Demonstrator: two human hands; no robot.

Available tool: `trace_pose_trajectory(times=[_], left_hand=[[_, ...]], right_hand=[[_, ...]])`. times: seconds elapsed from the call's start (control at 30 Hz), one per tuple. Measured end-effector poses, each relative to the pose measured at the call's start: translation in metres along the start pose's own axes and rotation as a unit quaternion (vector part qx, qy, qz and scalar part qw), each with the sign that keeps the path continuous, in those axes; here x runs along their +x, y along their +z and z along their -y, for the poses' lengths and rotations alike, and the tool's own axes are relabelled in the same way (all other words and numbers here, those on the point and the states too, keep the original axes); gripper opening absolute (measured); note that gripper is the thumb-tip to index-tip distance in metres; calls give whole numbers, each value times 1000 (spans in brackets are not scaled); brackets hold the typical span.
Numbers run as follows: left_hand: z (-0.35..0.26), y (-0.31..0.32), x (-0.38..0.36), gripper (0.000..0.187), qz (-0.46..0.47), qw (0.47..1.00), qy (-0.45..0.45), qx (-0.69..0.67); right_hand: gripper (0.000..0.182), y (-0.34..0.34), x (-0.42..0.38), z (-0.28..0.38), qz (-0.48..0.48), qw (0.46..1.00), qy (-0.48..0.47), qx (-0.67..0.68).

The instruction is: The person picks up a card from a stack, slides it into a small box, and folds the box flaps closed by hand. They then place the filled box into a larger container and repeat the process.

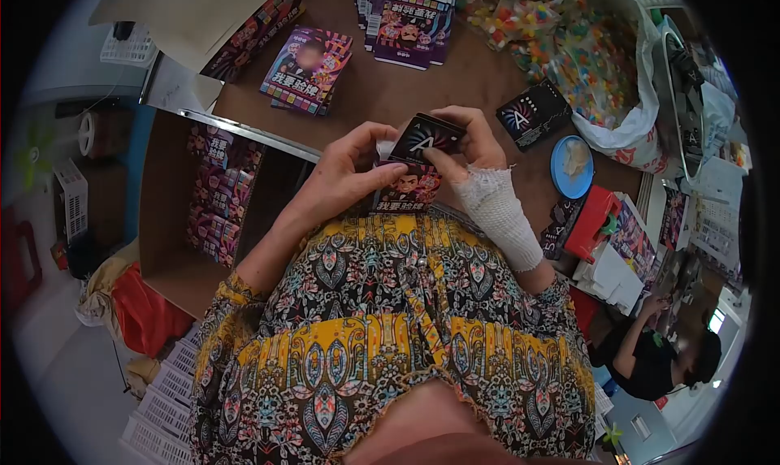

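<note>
In front of my body, my left hand (345,168) is closed around a small purple card box (413,193) with a cartoon face on its front. My right hand (471,140), with a white knitted cuff (502,213) at its wrist, grips a stack of black cards (418,132) marked with a colourful "A". The cards stand at the box's upper end, their lower edge overlapped by the box and my left thumb. My right thumb presses on the face of the top card. Another black card pack (534,114) lies on the table to the right of my right hand.
Printed purple boxes (307,69) and flat box blanks (410,22) lie on the brown table (366,91). A sack (646,99) of colourful small packets stands right, by a blue lid (571,168). Filled boxes (219,197) sit in a carton at left. Another person (650,355) is at far right.
</note>
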State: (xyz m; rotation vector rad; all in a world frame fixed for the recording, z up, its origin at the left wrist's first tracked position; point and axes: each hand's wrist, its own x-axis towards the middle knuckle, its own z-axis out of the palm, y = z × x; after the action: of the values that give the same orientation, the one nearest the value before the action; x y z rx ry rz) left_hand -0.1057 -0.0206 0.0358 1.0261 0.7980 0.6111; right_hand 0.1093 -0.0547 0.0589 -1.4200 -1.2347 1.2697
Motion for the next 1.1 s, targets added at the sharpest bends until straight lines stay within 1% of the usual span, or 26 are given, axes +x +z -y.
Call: trace_pose_trajectory(times=[0.13, 0.2, 0.23, 0.3, 0.33, 0.4, 0.47, 0.5, 0.53, 0.57, 0.6, 0.63, 0.67, 0.7, 0.73, 0.77, 0.8, 0.83, 0.87, 0.9, 0.93, 1.0, 1.03, 1.1], left_hand=[[9, -2, 4, 41, 22, 1000, -11, -9], [10, -2, 4, 42, 25, 999, -10, -21], [11, -3, 4, 42, 24, 999, -10, -20], [12, -4, 3, 43, 19, 1000, -10, -19], [13, -5, 4, 43, 26, 999, -9, -32], [17, -5, 3, 43, 34, 998, -11, -45], [21, -5, 2, 51, 20, 999, -14, -34], [22, -2, 1, 51, 16, 999, -14, -34], [23, 4, -1, 56, -9, 999, 17, -35], [24, 7, -3, 60, -32, 998, 48, -35], [38, 6, -2, 61, -38, 996, 75, -27], [50, 7, -2, 61, -34, 996, 74, -27], [59, 8, -4, 58, -54, 994, 88, -32], [61, 10, -5, 54, -76, 991, 103, -37], [62, 10, -8, 54, -77, 991, 103, -37], [62, 10, -11, 50, -79, 990, 115, -15], [61, 9, -14, 46, -83, 988, 127, 8], [60, 8, -15, 46, -85, 988, 127, 8], [60, 7, -15, 42, -82, 991, 102, 5], [59, 6, -14, 38, -75, 994, 76, 3], [60, 4, -13, 38, -71, 995, 75, 4], [60, 0, -10, 33, -63, 997, 38, -7], [62, -2, -8, 33, -62, 997, 37, -6], [61, -4, -4, 29, -61, 997, 32, 41]], right_hand=[[37, -10, 1, -9, -1, 1000, -10, -26], [28, -8, 2, -8, -59, 979, -84, -176], [28, -8, 2, -5, -58, 979, -84, -175], [18, -7, 1, 1, -18, 933, -183, -310], [18, -4, 1, -2, -17, 933, -183, -308], [12, 7, -1, -12, 44, 908, -222, -354], [9, 7, 4, -13, 40, 913, -225, -339], [8, 8, 6, -10, -4, 918, -220, -331], [7, 8, 7, -10, -49, 921, -213, -322], [7, 9, 7, -13, -47, 922, -212, -321], [8, 10, 6, -18, -8, 914, -225, -337], [8, 10, 5, -21, 31, 905, -237, -352], [13, 6, 6, -23, 47, 906, -239, -345], [13, 3, 4, -23, 46, 906, -238, -346], [16, 2, 2, -23, -24, 922, -218, -318], [20, 1, -1, -24, -92, 933, -196, -287], [20, -5, -6, -31, -112, 945, -173, -255], [20, -3, -12, -37, -110, 945, -173, -255], [19, -2, -20, -42, -81, 988, -51, -122], [17, -1, -26, -48, -52, 996, 73, 16], [17, -1, -27, -56, -56, 996, 73, 16], [14, -4, -25, -68, -8, 998, 49, 48], [14, -6, -23, -69, -9, 998, 49, 49], [17, -10, -18, -66, 22, 998, 49, 44]])
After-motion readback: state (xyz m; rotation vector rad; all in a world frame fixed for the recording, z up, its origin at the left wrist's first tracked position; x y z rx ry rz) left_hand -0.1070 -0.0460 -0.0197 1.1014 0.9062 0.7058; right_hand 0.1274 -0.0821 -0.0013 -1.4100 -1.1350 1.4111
